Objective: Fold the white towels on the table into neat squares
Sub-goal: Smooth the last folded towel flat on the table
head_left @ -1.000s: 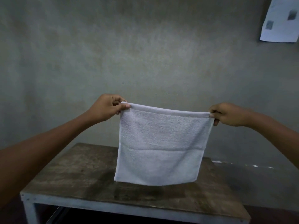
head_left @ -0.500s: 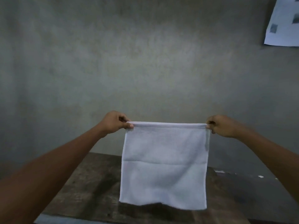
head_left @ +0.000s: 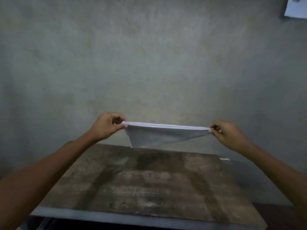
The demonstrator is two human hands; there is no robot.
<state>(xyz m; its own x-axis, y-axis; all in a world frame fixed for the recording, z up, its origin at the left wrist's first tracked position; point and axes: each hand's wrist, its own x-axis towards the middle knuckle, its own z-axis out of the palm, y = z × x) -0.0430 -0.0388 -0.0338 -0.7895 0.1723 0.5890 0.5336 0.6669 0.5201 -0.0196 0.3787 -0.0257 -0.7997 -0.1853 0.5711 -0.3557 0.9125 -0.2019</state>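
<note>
Two grips hold one white towel (head_left: 159,136) in the air over the far side of the desk (head_left: 149,188). The left grip (head_left: 108,126) pinches the towel's top left corner with thumb and curled fingers; the right grip (head_left: 227,135) pinches the top right corner likewise. The top edge runs taut between them. The cloth beneath sags lowest at the left.

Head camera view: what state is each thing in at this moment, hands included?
Worn wooden table: upright, top stained.
White terry towel: in the air above the table, top edge pulled taut.
Left hand: pinches the towel's left corner.
Right hand: pinches its right corner.
White paper sheet: hangs top right, cut off by the frame.
</note>
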